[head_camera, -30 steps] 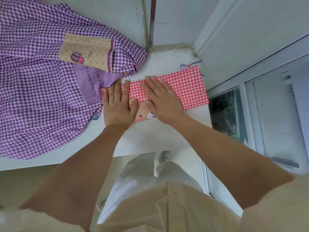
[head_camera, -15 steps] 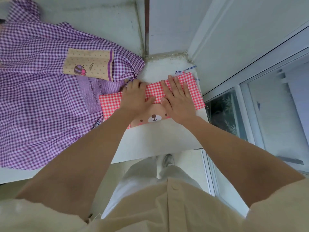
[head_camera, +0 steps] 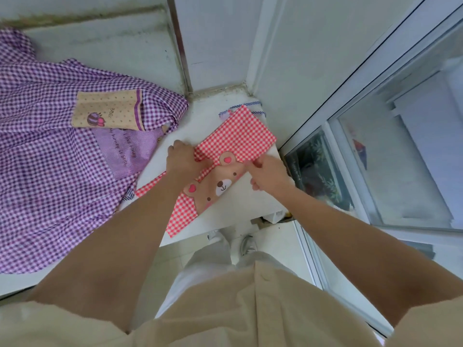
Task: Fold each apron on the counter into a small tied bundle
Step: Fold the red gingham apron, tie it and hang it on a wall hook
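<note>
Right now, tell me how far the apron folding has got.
Done: the red apron is folded into a narrow strip. In hand: left hand and right hand grip it, folding it across; its striped ties lie loose, untied. Left: the purple apron lies spread, unfolded, on the counter.

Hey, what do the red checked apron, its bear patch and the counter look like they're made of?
Red checked apron: thin woven cloth, probably cotton or a blend, matte; it folds flat with soft creases. Bear patch: smoother fabric in flat colours, seemingly printed or appliquéd. Counter: a hard, smooth white surface; whether stone, tile or laminate, I cannot tell.
</note>
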Demonstrator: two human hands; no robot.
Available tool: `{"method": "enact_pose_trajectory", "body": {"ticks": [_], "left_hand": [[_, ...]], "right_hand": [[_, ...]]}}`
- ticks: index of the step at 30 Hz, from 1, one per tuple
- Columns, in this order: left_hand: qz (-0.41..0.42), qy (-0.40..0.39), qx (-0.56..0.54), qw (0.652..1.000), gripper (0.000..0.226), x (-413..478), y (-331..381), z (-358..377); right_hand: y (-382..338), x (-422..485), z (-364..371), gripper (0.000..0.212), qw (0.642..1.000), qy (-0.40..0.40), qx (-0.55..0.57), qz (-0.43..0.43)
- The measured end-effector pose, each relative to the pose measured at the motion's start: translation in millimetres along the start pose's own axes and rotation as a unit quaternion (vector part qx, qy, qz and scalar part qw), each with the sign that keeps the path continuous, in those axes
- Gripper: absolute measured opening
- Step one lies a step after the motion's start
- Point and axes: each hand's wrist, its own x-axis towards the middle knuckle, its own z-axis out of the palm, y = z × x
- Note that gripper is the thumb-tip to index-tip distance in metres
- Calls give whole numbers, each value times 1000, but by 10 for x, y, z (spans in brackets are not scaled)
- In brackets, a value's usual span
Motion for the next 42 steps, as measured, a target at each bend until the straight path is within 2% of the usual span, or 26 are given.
{"method": "enact_pose_trajectory", "body": {"ticks": [2,3,5,7,8,11,13,15,17,18,21,25,28,30,32,33,35,36,37,38,40,42], "left_hand": [[-4,-7,-108,994,50,-99,-10,14],[-13,-12,-173,985,48,-149,-23,33],[-39,-29,-288,956,54,-272,-1,15],[-73,-55,-399,912,64,-361,6,1],[-97,-75,-449,885,61,-413,0,-10],[-161,-154,-551,804,49,-558,-8,-3],[-183,-176,-572,780,48,-622,-9,15],[-193,-184,-609,747,46,-636,4,-30],[-185,-173,-644,721,38,-579,21,-141],[-171,-155,-647,727,30,-556,42,-238],[-105,-53,-613,781,9,-466,167,-571],[26,45,-608,792,26,-411,326,-1006],[71,79,-600,793,33,-477,368,-1041],[86,81,-595,795,35,-635,404,-974],[83,47,-598,796,42,-793,451,-817],[71,32,-608,791,39,-821,439,-694],[2,-25,-638,769,53,-890,370,-460],[-14,-47,-645,763,38,-911,325,-345],[-20,-38,-634,772,18,-935,275,-254],[-10,-24,-612,790,22,-951,240,-148],[10,-15,-548,836,48,-1062,168,-19],[48,-11,-491,870,50,-1163,127,119]], "right_hand": [[-73,-47,-2,41,976,-109,158,104],[-108,-65,4,43,953,-155,227,126],[-134,-75,39,39,925,-205,295,123],[-113,-98,93,28,914,-220,323,110],[-97,-112,113,26,912,-223,327,108],[-57,-153,140,41,897,-234,357,112],[-75,-177,132,37,895,-244,360,97],[-152,-200,81,22,907,-239,342,69],[-276,-164,-6,20,917,-218,331,36],[-363,-132,-61,23,921,-205,330,18],[-680,-47,-250,29,938,-152,307,-47],[-1103,-38,-523,30,937,-83,306,-150],[-1165,-17,-556,36,940,-46,286,-181],[-1041,-3,-479,30,943,-38,277,-181],[-835,-23,-390,37,959,-49,219,-173],[-721,-48,-364,41,963,-75,193,-171],[-454,-53,-299,45,962,-143,162,-167],[-350,-83,-284,43,959,-178,154,-161],[-253,-100,-254,42,955,-204,154,-152],[-151,-122,-223,44,952,-223,155,-143],[-9,-152,-180,45,955,-220,144,-136],[53,-211,-180,39,957,-212,125,-155]]}}
